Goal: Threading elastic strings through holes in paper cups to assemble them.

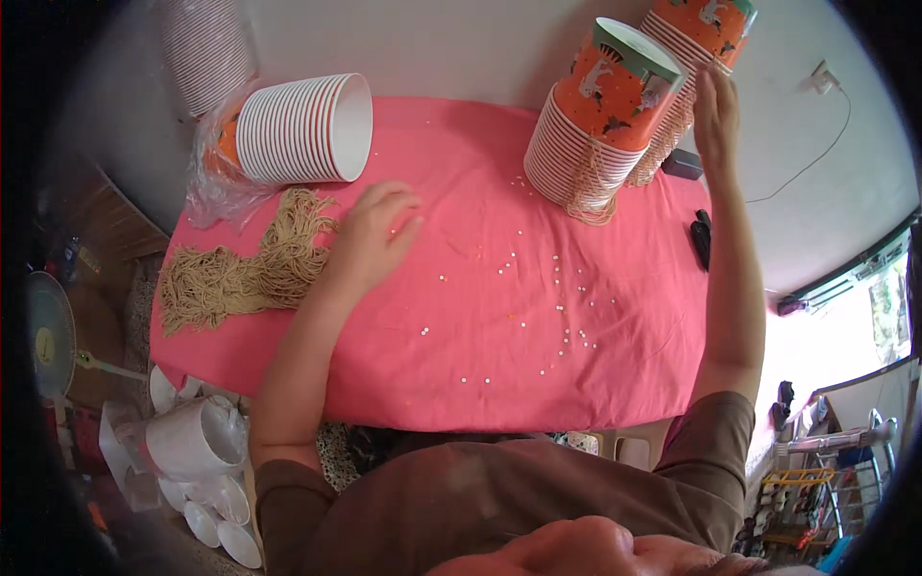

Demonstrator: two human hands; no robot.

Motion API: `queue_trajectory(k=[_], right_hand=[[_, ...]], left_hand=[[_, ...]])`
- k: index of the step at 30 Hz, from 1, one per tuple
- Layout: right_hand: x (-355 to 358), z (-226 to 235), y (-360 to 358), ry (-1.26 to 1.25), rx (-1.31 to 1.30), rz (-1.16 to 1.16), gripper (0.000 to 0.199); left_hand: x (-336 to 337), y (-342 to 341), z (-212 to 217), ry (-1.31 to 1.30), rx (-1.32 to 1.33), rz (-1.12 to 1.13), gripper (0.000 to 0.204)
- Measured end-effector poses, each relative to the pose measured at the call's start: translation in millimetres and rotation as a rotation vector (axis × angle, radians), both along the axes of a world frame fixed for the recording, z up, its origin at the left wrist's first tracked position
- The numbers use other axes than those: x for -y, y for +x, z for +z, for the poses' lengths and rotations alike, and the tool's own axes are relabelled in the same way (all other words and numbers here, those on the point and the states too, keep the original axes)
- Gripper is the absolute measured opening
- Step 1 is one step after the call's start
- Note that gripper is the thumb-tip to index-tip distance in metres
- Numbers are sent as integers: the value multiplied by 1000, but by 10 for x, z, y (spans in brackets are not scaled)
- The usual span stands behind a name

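My left hand (379, 235) hovers over the pink cloth with thumb and fingers apart, holding nothing I can see. Next to it lies a bundle of tan cords (245, 278). At the far right my right hand (717, 110) is raised, its fingers stretched along the side of the rear stack of paper buckets (687, 38); whether it presses on them I cannot tell. In front of that stands another upside-down stack of orange paper buckets (610, 106) with white rims. Loops of cord (594, 192) hang down the sides of both stacks.
On the left a stack of white-rimmed buckets (303, 130) lies sideways, partly in clear plastic (216, 178). Small white paper dots (560, 308) are scattered over the pink tablecloth (461, 336). A black tool (701, 240) and dark box (683, 164) sit near the right edge.
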State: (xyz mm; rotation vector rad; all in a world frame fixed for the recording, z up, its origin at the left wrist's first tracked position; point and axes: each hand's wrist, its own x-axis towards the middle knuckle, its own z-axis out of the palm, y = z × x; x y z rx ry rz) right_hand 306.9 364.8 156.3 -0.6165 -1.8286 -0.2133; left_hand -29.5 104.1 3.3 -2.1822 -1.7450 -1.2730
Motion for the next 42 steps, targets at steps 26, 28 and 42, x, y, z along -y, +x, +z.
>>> queue_trajectory(k=[26,28,42], right_hand=[[1148,-1782,-3361,-907,47,893,20],[1060,-1781,-3237,-821,150,816,17],[993,-1511,-1792,-909,110,925,25]], left_hand=[[86,-678,-235,34,-132,604,74],[92,-664,-257,23,-161,614,74],[144,-528,-125,188,-21,496,48]])
